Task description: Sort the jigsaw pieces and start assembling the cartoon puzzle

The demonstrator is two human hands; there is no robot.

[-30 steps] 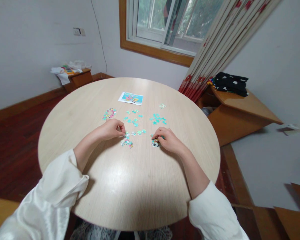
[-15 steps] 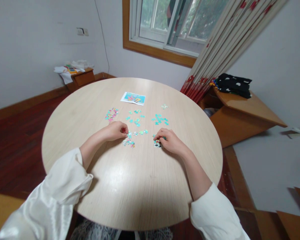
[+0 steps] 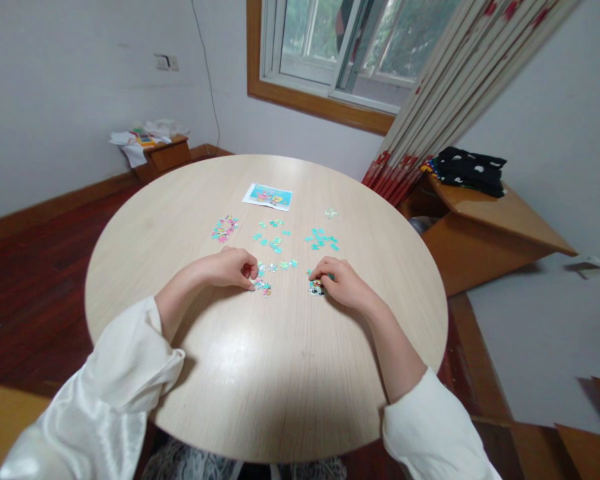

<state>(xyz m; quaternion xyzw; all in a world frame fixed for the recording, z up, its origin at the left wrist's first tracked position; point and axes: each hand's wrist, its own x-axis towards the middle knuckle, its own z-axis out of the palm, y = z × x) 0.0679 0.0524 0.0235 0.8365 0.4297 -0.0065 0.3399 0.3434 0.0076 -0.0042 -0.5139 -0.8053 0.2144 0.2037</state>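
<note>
My left hand (image 3: 233, 268) hovers at the left edge of a small cluster of jigsaw pieces (image 3: 266, 291). Its fingers are curled, thumb and forefinger a little apart, and I make out nothing held in them. To the right, my right hand (image 3: 341, 280) has its fingers pinched down on jigsaw pieces (image 3: 317, 290) with black and white print, and it partly covers them. Between the hands lies a short row of light-coloured pieces (image 3: 284, 265). Farther back are loose turquoise pieces (image 3: 322, 239) and a pink-and-turquoise pile (image 3: 225, 228).
A picture card (image 3: 268, 196) of cartoon figures lies toward the back of the round table (image 3: 270, 373). One pale group of pieces (image 3: 331, 213) sits at the back right. Beyond the table are a wooden cabinet (image 3: 485, 243) and a patterned curtain (image 3: 430, 100).
My left hand has shifted slightly toward me, from the row of pieces to the nearer cluster. My right hand stays on its pieces. The whole view has moved slightly.
</note>
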